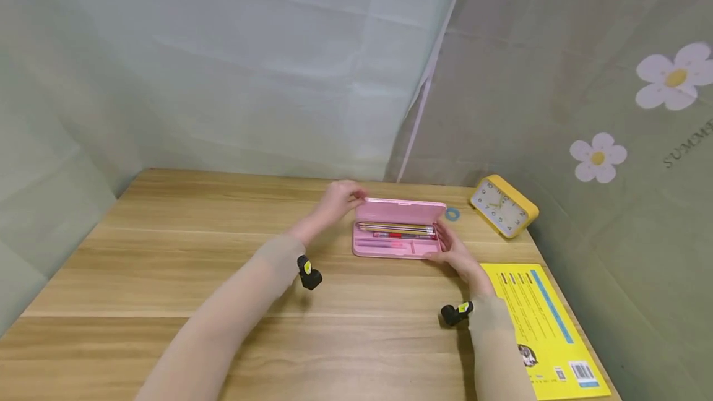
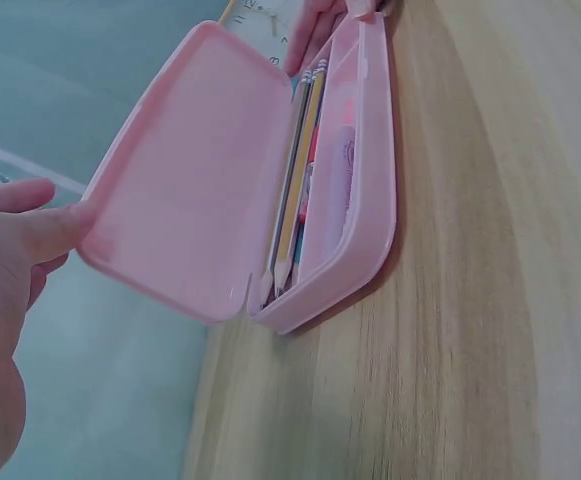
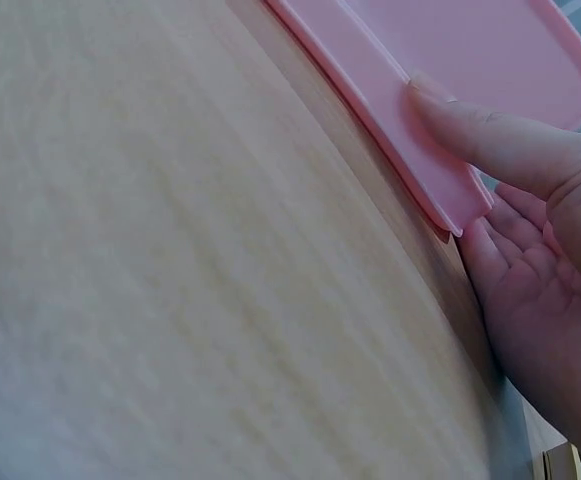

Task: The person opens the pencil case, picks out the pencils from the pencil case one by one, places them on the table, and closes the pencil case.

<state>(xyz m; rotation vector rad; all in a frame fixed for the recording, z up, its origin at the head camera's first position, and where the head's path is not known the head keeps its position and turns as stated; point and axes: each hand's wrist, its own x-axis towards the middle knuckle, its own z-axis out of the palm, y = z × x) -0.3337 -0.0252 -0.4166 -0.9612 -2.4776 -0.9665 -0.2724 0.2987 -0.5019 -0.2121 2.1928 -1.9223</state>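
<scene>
A pink pencil case [image 1: 397,255] lies on the wooden table with its lid [image 1: 398,209] raised. Inside are several pencils [image 1: 390,228], a red pen [image 1: 390,235] and a pale purple pen with a pink part [image 2: 342,170]. At the lid's upper left corner, my left hand [image 1: 341,198] pinches the edge between thumb and fingers. My right hand [image 1: 458,255] holds the right end of the case. Its thumb [image 3: 470,125] lies on the front edge, and the other fingers [image 3: 515,235] are at the end wall, partly hidden.
A small blue ring [image 1: 452,213] lies just behind the case's right end. Farther right stands a yellow alarm clock [image 1: 504,206], tilted in view. A yellow book [image 1: 540,320] lies along the table's right edge, beside the right forearm. Curtains [image 1: 250,79] hang behind the table.
</scene>
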